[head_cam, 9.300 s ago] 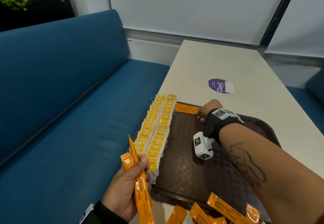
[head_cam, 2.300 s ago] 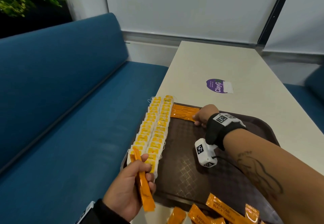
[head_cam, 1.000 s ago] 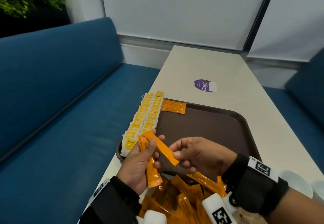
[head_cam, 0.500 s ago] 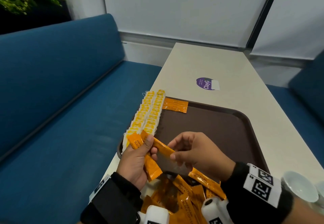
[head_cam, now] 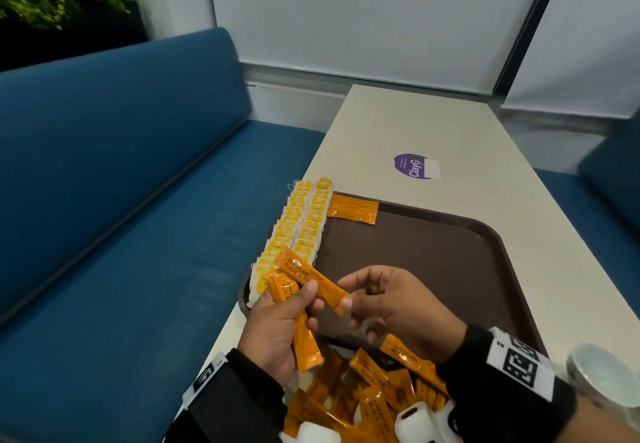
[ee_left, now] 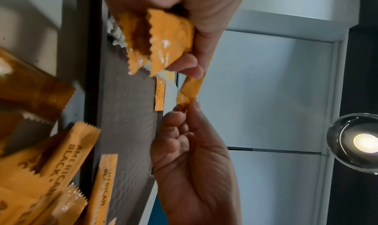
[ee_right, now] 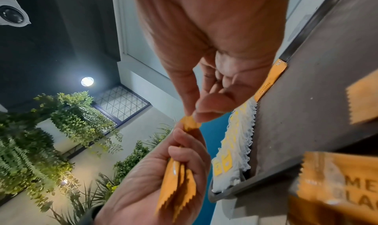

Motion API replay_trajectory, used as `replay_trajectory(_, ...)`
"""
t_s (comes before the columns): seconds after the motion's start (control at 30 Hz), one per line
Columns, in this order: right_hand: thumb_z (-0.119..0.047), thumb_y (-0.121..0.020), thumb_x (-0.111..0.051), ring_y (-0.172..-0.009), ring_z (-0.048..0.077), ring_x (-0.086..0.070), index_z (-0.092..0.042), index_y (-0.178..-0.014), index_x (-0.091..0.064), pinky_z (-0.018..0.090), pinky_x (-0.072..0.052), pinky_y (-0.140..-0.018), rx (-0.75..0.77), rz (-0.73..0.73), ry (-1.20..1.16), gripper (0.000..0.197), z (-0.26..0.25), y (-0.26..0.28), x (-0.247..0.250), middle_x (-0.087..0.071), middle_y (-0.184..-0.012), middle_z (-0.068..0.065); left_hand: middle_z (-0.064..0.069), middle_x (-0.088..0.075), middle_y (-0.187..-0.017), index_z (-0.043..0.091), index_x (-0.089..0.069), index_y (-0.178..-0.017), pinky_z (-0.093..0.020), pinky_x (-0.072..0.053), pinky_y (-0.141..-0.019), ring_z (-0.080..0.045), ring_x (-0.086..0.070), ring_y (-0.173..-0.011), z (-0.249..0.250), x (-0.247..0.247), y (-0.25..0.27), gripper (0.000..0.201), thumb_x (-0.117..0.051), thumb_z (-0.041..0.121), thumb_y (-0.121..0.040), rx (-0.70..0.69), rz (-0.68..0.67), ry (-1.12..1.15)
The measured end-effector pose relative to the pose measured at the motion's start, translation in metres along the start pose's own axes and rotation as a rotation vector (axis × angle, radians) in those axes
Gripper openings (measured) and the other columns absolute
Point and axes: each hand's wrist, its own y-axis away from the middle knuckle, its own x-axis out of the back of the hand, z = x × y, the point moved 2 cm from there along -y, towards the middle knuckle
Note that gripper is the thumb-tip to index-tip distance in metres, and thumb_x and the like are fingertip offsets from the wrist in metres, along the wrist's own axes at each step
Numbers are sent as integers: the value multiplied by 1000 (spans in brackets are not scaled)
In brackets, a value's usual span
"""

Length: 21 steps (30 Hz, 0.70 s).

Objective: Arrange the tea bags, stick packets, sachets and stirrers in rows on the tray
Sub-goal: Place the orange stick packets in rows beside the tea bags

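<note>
My left hand (head_cam: 304, 299) grips a small bunch of orange stick packets (head_cam: 303, 338) over the near left corner of the brown tray (head_cam: 433, 252). One of them, the top stick packet (head_cam: 311, 278), angles to the right, and my right hand (head_cam: 344, 295) pinches its end between thumb and forefinger. The same pinch shows in the right wrist view (ee_right: 191, 117) and in the left wrist view (ee_left: 187, 99). Two rows of yellow-tagged tea bags (head_cam: 301, 224) run along the tray's left side. Two stick packets (head_cam: 353, 208) lie flat at its far left corner.
A loose pile of stick packets (head_cam: 374, 390) lies on the table at the tray's near edge, under my wrists. A white cup (head_cam: 609, 373) stands at the near right. A purple sticker (head_cam: 412, 165) is on the table beyond the tray. A blue bench (head_cam: 138, 234) runs along the left.
My right hand came back from the tray's far corner, where two packets now lie, and took hold of the end of the top packet in my left hand.
</note>
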Motion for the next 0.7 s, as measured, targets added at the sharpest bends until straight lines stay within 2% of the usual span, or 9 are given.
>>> replay_trajectory(0.07,-4,-84,-66,-53,10,-60,-5,-95,-64,20,-44,-40,-23,-14,34,11,-1,1,-2,-65,-62,0,0,-63,-61,13,-61,-94,-19,-46,-40,-10,-58,-52,1,0,0,9,-62,12,-85,13,13,12)
replay_trajectory(0.13,-4,-87,-63,-53,8,-59,-5,-92,-65,21,-43,-42,-22,31,25,5,-6,-4,1,-64,-64,0,-1,-63,-63,13,-60,-95,-19,-45,-38,-8,-55,-48,3,1,-1,11,-62,17,-85,34,22,41)
replay_trajectory(0.2,-4,-90,-59,-54,8,-56,-8,-90,-64,21,-43,-41,-6,156,7,6,-13,-17,14,-63,-69,3,-1,-59,-67,13,-60,-96,-18,-42,-36,-6,-48,-43,6,3,-1,16,-60,25,-86,68,26,84)
replay_trajectory(0.3,-5,-94,-54,-53,9,-49,-11,-87,-61,18,-41,-39,-17,376,92,11,-21,-49,50,-55,-68,3,-1,-49,-66,13,-57,-95,-16,-37,-33,-5,-40,-40,7,11,-4,21,-57,32,-88,141,38,134)
replay_trajectory(0.4,-5,-97,-47,-53,12,-44,-7,-96,-57,16,-38,-35,-113,475,154,10,-21,-88,81,-48,-67,5,-2,-47,-66,11,-54,-98,-18,-38,-34,-8,-40,-42,7,17,-7,10,-55,19,-91,207,3,178)
replay_trajectory(0.5,-6,-98,-44,-51,13,-40,-7,-99,-54,12,-33,-31,-261,476,181,11,-16,-123,93,-45,-63,7,-6,-49,-73,10,-57,-108,-23,-45,-39,-14,-45,-51,10,20,-9,27,-43,0,-87,217,-57,198)
replay_trajectory(0.57,-6,-97,-46,-50,12,-41,-7,-97,-56,15,-34,-34,-305,469,197,10,-14,-139,93,-47,-63,6,-7,-51,-83,10,-57,-110,-26,-49,-43,-16,-47,-58,12,21,-10,36,-38,-7,-84,214,-82,189)
replay_trajectory(0.7,-10,-96,-51,-53,13,-43,-7,-82,-56,21,-38,-45,-359,454,247,15,-16,-160,88,-49,-64,6,-10,-53,-91,9,-59,-111,-30,-52,-47,-18,-50,-65,14,21,-13,38,-38,-10,-84,237,-93,177)
